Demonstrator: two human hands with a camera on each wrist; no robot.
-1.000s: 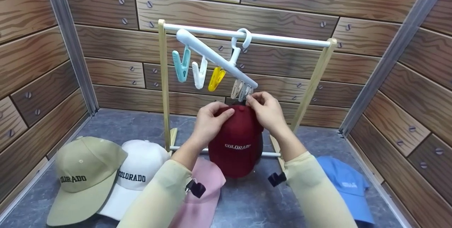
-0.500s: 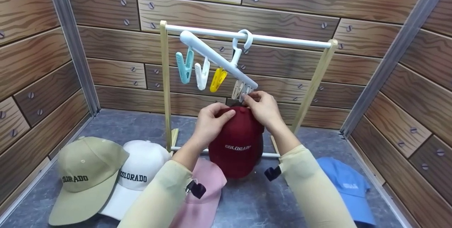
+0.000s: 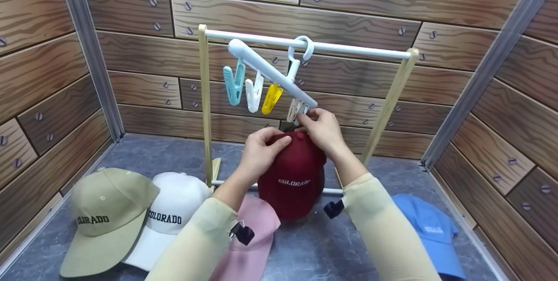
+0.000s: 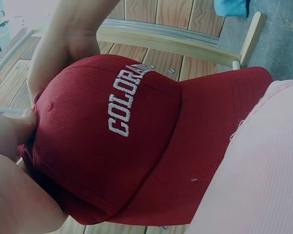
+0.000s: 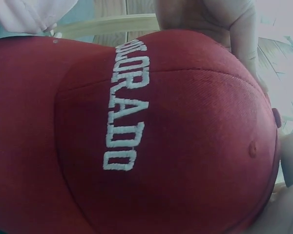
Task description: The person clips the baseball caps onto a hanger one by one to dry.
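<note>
A dark red baseball cap [image 3: 291, 176] with white COLORADO lettering hangs brim down below a tilted white hanger [image 3: 270, 69]. My left hand [image 3: 260, 150] pinches the left side of its crown, thumb in front. At the hanger's low right end, my right hand [image 3: 324, 133] pinches a pale clothespin [image 3: 304, 107], just above the cap's top. The clothespin's tips and the cap's back are hidden. Beside it hangs a beige clothespin [image 3: 293, 110]; yellow [image 3: 272, 98], white [image 3: 254, 93] and teal [image 3: 234, 84] clothespins follow toward the raised left end. Both wrist views are largely filled by the cap.
The hanger hooks over the white bar [image 3: 357, 49] of a wooden rack [image 3: 204, 98]. An olive cap [image 3: 104, 215], a white cap [image 3: 174, 202] and a pink cap [image 3: 255, 224] lie at left and front on the grey floor; a blue cap [image 3: 425, 224] lies at right.
My right hand has shifted slightly left along the clothespins at the hanger's low end. The hanger's raised end has swung slightly right and down. My left hand keeps its hold on the cap.
</note>
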